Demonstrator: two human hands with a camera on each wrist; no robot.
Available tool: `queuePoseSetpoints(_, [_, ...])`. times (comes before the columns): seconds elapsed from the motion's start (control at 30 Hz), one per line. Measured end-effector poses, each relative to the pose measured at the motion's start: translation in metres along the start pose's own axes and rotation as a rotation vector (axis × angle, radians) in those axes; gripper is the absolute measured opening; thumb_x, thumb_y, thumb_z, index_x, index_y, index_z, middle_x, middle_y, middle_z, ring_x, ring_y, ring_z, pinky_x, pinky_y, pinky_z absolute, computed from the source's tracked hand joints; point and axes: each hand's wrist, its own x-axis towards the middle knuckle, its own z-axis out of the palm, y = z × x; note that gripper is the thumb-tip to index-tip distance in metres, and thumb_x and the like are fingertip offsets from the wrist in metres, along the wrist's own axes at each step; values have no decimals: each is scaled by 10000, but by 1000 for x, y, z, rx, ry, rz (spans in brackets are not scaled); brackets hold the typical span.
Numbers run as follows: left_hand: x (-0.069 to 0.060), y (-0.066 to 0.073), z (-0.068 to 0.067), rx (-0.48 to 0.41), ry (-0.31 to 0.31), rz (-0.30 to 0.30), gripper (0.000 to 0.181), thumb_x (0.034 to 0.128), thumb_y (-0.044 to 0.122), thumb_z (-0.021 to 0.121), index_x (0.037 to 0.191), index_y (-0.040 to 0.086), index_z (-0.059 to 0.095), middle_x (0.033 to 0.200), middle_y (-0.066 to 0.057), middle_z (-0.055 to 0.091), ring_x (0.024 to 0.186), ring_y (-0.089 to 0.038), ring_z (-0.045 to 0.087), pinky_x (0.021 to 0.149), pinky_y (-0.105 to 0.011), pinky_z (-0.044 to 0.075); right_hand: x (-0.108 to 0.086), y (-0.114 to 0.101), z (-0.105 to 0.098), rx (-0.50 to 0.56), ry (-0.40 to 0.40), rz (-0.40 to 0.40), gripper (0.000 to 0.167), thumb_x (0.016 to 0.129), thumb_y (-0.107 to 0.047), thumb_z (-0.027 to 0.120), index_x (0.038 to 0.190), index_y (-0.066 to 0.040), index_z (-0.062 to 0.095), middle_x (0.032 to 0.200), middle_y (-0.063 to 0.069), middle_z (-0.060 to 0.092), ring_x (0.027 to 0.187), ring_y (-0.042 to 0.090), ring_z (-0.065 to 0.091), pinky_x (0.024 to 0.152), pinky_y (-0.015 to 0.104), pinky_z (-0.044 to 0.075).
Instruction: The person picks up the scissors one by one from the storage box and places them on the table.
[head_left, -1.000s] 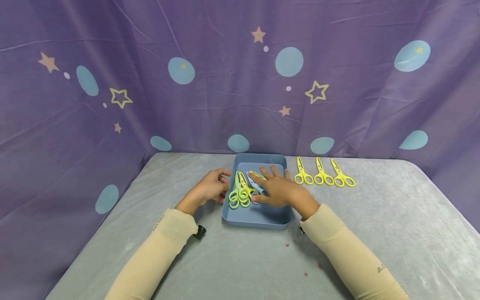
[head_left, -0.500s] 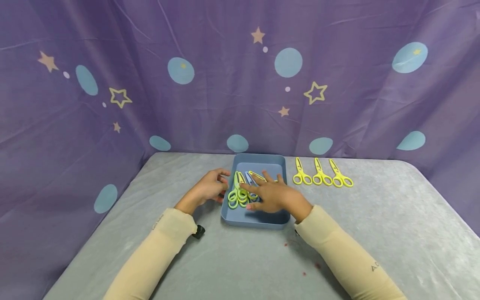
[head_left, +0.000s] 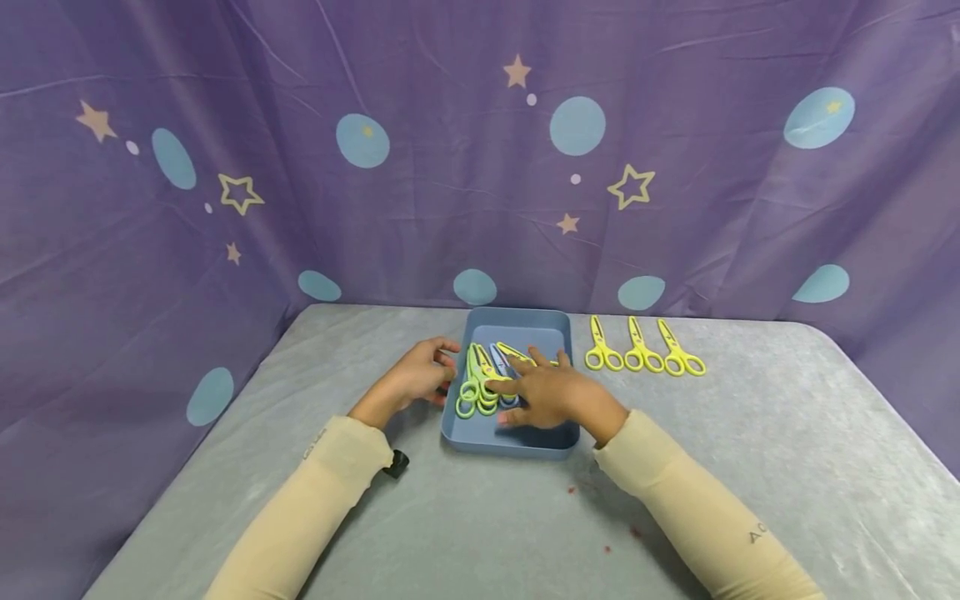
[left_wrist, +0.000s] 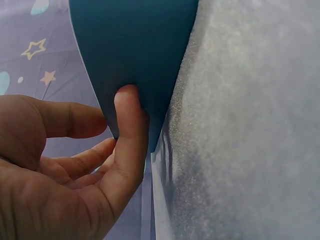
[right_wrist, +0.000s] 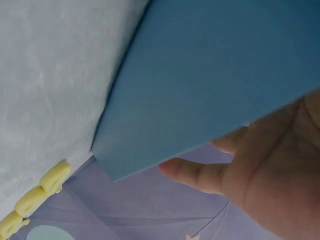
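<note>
Several small scissors lie inside a blue tray (head_left: pixel 517 452) in the head view: green scissors (head_left: pixel 466 406) at the left, blue scissors (head_left: pixel 497 358) and yellow scissors (head_left: pixel 513 349) beside them, partly overlapping. My right hand (head_left: pixel 551 395) hovers over the tray with its fingers spread, covering part of the pile; whether the fingertips touch the scissors cannot be told. At the tray's left side is my left hand (head_left: pixel 422 372). In the left wrist view one of its fingers (left_wrist: pixel 129 115) rests against the outer wall, while the thumb is at the rim.
To the right of the tray, three yellow scissors (head_left: pixel 637 354) stand in a row on the grey tabletop (head_left: pixel 750 450), blades pointing away. A purple curtain (head_left: pixel 420 233) with stars hangs behind and at the left of the table.
My right hand has shifted left and slightly nearer over the tray, uncovering more of the scissors' blades. The left hand stays at the tray's side.
</note>
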Motion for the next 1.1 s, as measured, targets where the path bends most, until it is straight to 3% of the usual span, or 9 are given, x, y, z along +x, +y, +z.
queuePoseSetpoints(0.3, [1, 0, -1, -11, -7, 11, 471, 1023, 3, 527, 1486, 35, 447, 1244, -200, 485, 823, -267, 585, 599, -381, 576, -5, 8, -9, 26, 16, 25, 548, 996, -594, 554, 1506, -398, 516, 1691, 93, 209, 1546, 453, 35, 1151, 764, 78])
queuePoseSetpoints(0.5, [1, 0, -2, -14, 0, 8, 472, 1018, 0, 536, 1482, 39, 455, 1217, -189, 490, 817, -266, 583, 599, -384, 578, -3, 7, -11, 56, 65, -24, 533, 1003, -556, 582, 1476, -310, 577, 1657, 140, 292, 1535, 473, 106, 1140, 764, 150])
queuePoseSetpoints(0.77, [0, 0, -1, -14, 3, 5, 481, 1014, 3, 539, 1486, 43, 456, 1217, -185, 492, 818, -262, 583, 606, -395, 583, 1, -4, -11, 61, 132, -65, 613, 999, -516, 621, 1531, -232, 512, 1630, 168, 340, 1483, 503, 253, 1132, 730, 239])
queuePoseSetpoints(1.1, [2, -2, -1, -8, 3, 14, 480, 1013, -5, 536, 1485, 20, 453, 1180, -181, 509, 820, -269, 617, 604, -391, 591, 13, -20, 1, 6, 210, -82, 636, 993, -492, 645, 1547, -222, 486, 1595, 163, 397, 1446, 449, 359, 1087, 681, 352])
